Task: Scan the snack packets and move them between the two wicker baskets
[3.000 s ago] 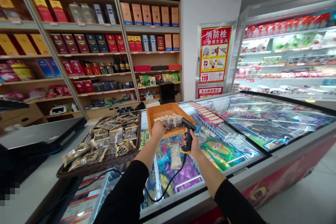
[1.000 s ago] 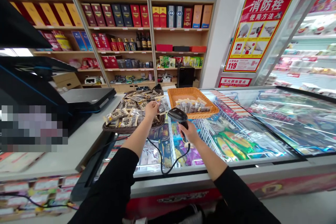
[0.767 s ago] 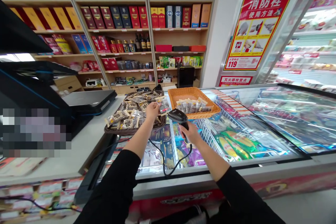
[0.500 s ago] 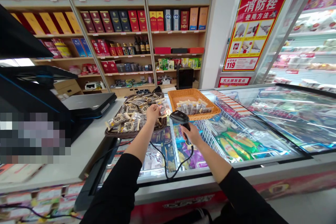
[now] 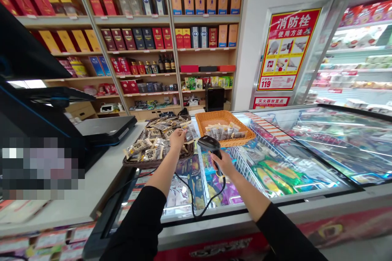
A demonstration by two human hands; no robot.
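Observation:
My left hand (image 5: 177, 138) is pinched on a small clear snack packet (image 5: 189, 132), held at the right edge of a dark wicker basket (image 5: 171, 158) piled with several similar packets. My right hand (image 5: 225, 164) grips the handle of a black barcode scanner (image 5: 209, 144), whose head points toward the packet. The scanner's black cable (image 5: 196, 204) loops down over the freezer's glass lid (image 5: 275, 151). Just beyond the scanner an orange wicker basket (image 5: 211, 117) holds several scanned-looking packets in a row.
A black checkout terminal (image 5: 36, 130) and a flat black device (image 5: 105, 124) stand on the white counter (image 5: 92, 179) to the left. The chest freezer runs to the right. Shelves of boxed goods (image 5: 147, 40) line the back wall, beside a red fire-hydrant poster (image 5: 286, 49).
Three seconds ago my left hand held packets over the orange basket; it has since moved left to the dark basket and holds one packet there. The view tilted slightly downward in the last second.

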